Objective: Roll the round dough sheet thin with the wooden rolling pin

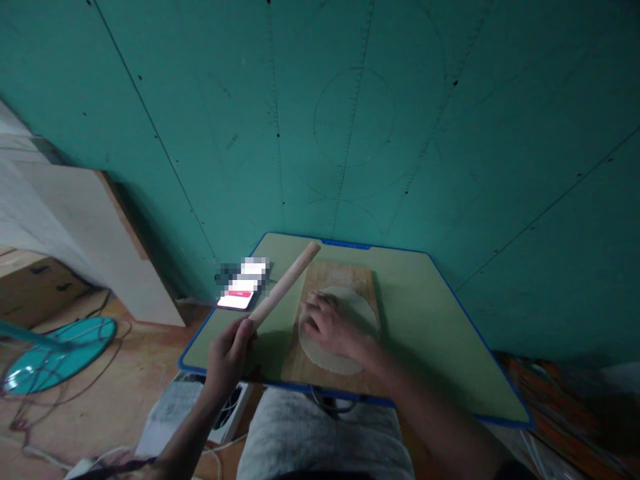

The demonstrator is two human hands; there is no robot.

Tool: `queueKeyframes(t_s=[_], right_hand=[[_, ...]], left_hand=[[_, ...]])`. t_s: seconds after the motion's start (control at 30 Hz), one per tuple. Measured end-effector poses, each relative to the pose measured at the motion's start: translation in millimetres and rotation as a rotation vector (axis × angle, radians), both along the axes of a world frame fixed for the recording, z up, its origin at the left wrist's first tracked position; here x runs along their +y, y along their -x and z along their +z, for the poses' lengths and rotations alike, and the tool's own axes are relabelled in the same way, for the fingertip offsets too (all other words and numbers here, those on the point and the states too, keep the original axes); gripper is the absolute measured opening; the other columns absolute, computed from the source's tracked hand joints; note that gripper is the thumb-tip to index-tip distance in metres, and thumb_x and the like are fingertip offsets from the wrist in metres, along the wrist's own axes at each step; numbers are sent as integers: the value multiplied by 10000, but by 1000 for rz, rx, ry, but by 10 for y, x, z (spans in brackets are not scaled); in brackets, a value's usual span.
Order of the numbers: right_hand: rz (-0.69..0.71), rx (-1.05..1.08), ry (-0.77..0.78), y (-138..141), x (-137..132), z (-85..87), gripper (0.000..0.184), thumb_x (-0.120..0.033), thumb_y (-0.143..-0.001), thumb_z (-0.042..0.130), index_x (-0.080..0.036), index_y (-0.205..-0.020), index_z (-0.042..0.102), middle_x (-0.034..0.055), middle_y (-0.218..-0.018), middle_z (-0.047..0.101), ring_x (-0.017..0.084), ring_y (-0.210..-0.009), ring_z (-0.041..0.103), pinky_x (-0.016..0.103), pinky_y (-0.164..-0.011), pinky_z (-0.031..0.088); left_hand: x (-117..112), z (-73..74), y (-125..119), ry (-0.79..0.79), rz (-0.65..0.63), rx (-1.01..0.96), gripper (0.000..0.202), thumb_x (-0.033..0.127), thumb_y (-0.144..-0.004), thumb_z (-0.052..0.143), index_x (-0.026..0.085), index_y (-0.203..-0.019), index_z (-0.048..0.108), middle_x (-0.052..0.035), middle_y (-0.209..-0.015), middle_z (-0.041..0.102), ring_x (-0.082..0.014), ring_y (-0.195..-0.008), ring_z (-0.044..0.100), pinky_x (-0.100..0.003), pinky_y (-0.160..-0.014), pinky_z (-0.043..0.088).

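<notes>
A wooden rolling pin (285,283) is gripped at its near end by my left hand (231,348). It slants up and away to the right, raised over the left part of the table. To its right, a thin round sheet of dough (350,353) lies on a wooden board (313,368). My right hand (333,325) reaches across the dough, with bent fingers closed on its left edge. The fingertips are dim and partly hidden, and the hand and forearm cover part of the dough.
The board rests on a pale green table (430,320) with a blue rim, against a green wall (200,100). A lit phone (245,283) stands at the table's left. On the floor are a turquoise round base (65,353), cables and a cardboard box (43,283).
</notes>
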State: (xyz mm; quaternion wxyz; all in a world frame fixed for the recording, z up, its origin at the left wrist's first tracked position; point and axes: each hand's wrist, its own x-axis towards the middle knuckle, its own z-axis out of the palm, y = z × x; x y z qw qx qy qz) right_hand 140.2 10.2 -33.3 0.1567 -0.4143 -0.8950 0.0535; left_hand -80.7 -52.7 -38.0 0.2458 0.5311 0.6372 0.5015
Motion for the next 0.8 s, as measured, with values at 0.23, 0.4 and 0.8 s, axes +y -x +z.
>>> queueKeyframes(t_s=[0.23, 0.4, 0.8], right_hand=[[-16, 218, 173, -58, -82, -7, 375, -314, -951, 555, -173, -1288, 639, 147, -1416, 580, 292, -1356, 490, 469, -1145, 394], [-38, 767, 529, -182, -249, -6, 535, -483, -928, 580, -243, -1401, 505, 121, -1443, 563, 273, -1349, 511, 478, -1103, 438], [-187, 1465, 754, -567, -574, 159, 487, -617, -745, 763, -212, -985, 636, 58, -807, 769, 251, -784, 747, 416, -733, 627]], left_hand=[[-1, 37, -37, -1, 10, 28, 403, 533, -821, 466, 200, -616, 565, 21, -487, 493, -146, -462, 485, -240, -459, 383], [-122, 77, -270, -17, -116, 3, 419, 525, -881, 475, 165, -786, 669, 9, -542, 574, -151, -487, 539, -234, -469, 409], [-249, 283, -586, 8, -549, 199, 367, 427, -960, 480, 185, -1176, 651, -85, -961, 746, -207, -844, 705, -294, -722, 542]])
